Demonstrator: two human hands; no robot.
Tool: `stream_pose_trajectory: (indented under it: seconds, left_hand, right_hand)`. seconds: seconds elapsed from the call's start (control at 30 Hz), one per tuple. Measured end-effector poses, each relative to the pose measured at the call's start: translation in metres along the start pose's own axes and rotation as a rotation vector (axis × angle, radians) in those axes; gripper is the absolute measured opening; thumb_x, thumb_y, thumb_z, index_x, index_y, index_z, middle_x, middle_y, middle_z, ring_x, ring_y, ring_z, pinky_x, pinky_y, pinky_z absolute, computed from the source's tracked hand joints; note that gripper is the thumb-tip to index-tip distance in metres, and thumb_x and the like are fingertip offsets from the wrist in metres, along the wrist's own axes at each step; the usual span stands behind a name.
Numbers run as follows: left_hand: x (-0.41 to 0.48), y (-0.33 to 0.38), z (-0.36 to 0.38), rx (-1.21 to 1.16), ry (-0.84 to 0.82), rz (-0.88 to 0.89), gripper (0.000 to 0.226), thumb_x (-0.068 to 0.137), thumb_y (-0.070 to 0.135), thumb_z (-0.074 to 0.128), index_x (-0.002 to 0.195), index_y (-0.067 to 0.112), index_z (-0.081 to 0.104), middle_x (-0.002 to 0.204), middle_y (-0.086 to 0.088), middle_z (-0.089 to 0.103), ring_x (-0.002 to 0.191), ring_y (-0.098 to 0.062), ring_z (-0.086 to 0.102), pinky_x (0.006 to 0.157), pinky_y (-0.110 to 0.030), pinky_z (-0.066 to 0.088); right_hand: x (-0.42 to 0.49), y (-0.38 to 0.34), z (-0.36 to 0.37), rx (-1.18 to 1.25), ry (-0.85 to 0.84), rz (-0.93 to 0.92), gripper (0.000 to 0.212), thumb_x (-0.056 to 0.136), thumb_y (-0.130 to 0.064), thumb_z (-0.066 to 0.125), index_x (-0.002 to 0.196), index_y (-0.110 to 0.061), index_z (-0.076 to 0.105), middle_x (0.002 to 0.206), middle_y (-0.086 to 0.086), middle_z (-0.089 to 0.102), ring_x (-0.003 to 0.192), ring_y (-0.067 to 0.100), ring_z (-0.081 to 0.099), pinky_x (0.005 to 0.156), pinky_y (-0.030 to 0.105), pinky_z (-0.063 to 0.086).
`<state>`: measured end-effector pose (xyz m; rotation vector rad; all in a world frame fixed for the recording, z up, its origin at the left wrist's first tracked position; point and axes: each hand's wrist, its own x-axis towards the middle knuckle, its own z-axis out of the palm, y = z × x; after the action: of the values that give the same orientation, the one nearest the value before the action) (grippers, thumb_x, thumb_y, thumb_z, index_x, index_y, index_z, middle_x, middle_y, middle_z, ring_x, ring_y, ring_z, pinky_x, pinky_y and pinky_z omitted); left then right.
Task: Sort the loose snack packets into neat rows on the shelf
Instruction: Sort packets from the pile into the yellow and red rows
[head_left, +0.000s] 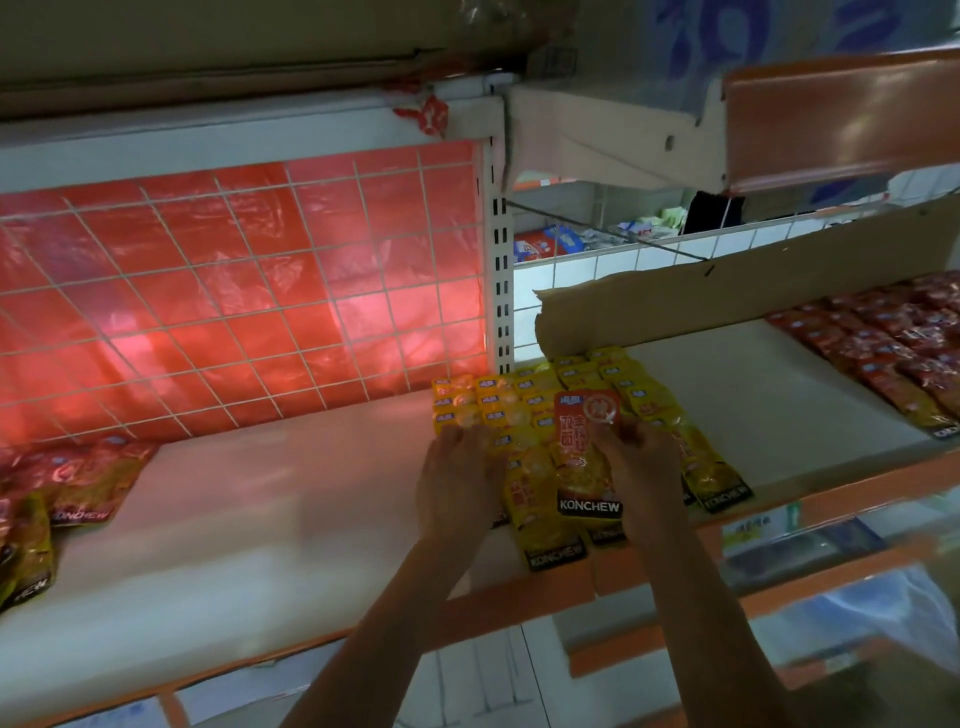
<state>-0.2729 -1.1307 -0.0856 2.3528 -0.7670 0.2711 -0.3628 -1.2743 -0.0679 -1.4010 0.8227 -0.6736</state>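
Observation:
Rows of yellow KONCHEW snack packets (524, 405) lie overlapped on the white shelf (270, 499) near its middle. On top of them sits an orange-red KONCHEW packet (584, 457); my right hand (641, 457) pinches its right edge. My left hand (457, 478) lies flat with straight fingers on the left yellow row. A loose heap of red and yellow packets (67, 488) lies at the shelf's far left. Red packets (893, 348) lie in rows at the right.
A wire grid backed with red plastic (234, 291) closes the shelf's back. A cardboard strip (727, 296) stands behind the yellow rows. An upright slotted post (501, 280) divides the bays. The orange shelf lip (519, 587) runs along the front edge.

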Motion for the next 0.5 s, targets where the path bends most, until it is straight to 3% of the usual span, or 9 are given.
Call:
stream_pose_trajectory:
  seconds: [0.13, 0.2, 0.3, 0.4, 0.5]
  left_hand:
    - [0.014, 0.048, 0.027, -0.068, -0.017, 0.069, 0.024, 0.090, 0.025, 0.061, 0.110, 0.015, 0.067, 0.105, -0.009, 0.065, 0.096, -0.026, 0.060, 0.081, -0.037, 0.048]
    - [0.019, 0.078, 0.044, -0.128, -0.067, 0.045, 0.026, 0.094, 0.031, 0.055, 0.112, 0.015, 0.065, 0.103, -0.005, 0.067, 0.093, -0.022, 0.062, 0.080, -0.034, 0.050]
    - [0.023, 0.127, 0.067, -0.319, -0.186, -0.132, 0.028, 0.095, 0.035, 0.052, 0.116, 0.019, 0.064, 0.097, 0.000, 0.070, 0.087, -0.017, 0.066, 0.077, -0.030, 0.052]
    - [0.029, 0.170, 0.092, -0.501, -0.237, -0.248, 0.018, 0.090, 0.032, 0.063, 0.103, 0.021, 0.068, 0.081, 0.009, 0.066, 0.077, -0.008, 0.064, 0.069, -0.020, 0.051]
    - [0.035, 0.203, 0.116, -0.693, -0.276, -0.413, 0.020, 0.082, 0.020, 0.073, 0.099, 0.023, 0.064, 0.082, 0.005, 0.067, 0.075, -0.011, 0.064, 0.069, -0.026, 0.055]
  right_hand:
    - [0.026, -0.003, -0.030, -0.041, -0.035, -0.027, 0.007, 0.087, -0.023, 0.067, 0.085, -0.017, 0.067, 0.087, 0.016, 0.069, 0.074, 0.024, 0.061, 0.070, 0.038, 0.051]
    - [0.044, -0.006, -0.050, -0.058, -0.049, -0.036, 0.004, 0.087, -0.022, 0.066, 0.088, -0.019, 0.067, 0.084, 0.008, 0.070, 0.078, 0.024, 0.066, 0.077, 0.041, 0.055]
    - [0.072, -0.011, -0.083, -0.091, -0.051, -0.077, 0.011, 0.087, -0.020, 0.065, 0.096, -0.017, 0.070, 0.082, -0.003, 0.070, 0.081, 0.019, 0.067, 0.079, 0.039, 0.056]
    - [0.098, -0.011, -0.118, -0.128, -0.081, -0.121, 0.007, 0.085, -0.018, 0.065, 0.087, -0.020, 0.071, 0.077, -0.001, 0.071, 0.074, 0.019, 0.065, 0.073, 0.038, 0.054]
    - [0.123, -0.014, -0.153, -0.226, -0.112, -0.155, 0.008, 0.084, -0.023, 0.064, 0.080, -0.022, 0.070, 0.070, -0.001, 0.068, 0.067, 0.018, 0.060, 0.068, 0.038, 0.051]
